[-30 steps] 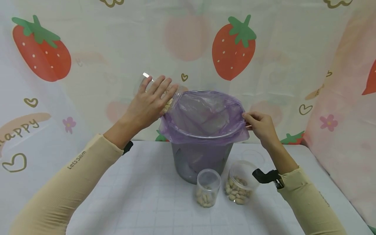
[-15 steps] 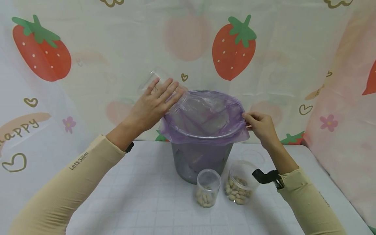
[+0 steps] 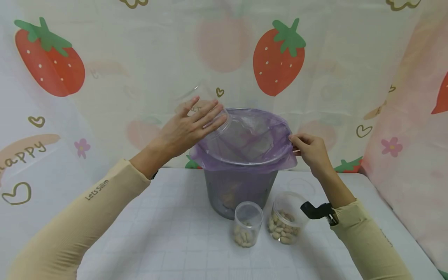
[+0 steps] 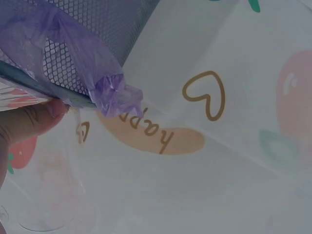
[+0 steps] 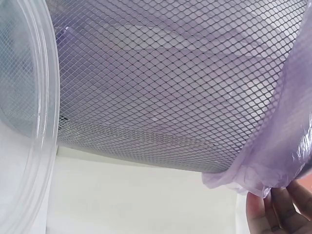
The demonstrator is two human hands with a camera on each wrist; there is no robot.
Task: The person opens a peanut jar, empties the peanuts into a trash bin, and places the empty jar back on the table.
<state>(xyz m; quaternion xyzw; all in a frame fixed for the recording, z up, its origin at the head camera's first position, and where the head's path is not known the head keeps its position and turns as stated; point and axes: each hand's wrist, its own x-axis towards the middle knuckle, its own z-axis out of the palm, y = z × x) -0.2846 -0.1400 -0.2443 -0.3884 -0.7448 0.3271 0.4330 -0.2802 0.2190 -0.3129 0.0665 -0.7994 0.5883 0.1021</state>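
Note:
My left hand [image 3: 190, 127] grips a clear plastic jar [image 3: 201, 90], tilted with its mouth over the left rim of a mesh bin [image 3: 241, 190]. No peanuts show in the jar. A thin purple bag [image 3: 276, 126] lines the bin and folds over its rim. In the left wrist view my thumb [image 4: 36, 117] lies by that rim; the jar is only faintly visible. On the bin's right side my right hand [image 3: 313, 151] pinches the bag's folded edge. In the right wrist view its fingertips [image 5: 280, 195] meet the gathered plastic. A brownish patch shows through the bin's lower wall.
A narrow clear jar [image 3: 249, 213] with peanuts stands in front of the bin. To its right is a wider clear jar [image 3: 289, 200], also with peanuts. White table [image 3: 168, 233] surface extends around them; a strawberry-print cloth [image 3: 332, 77] hangs behind.
My left hand has moved slightly right, tipping the jar further over the bin. Peanuts seen near its mouth have left it, and a brownish patch appears low in the bin. My right hand stays put.

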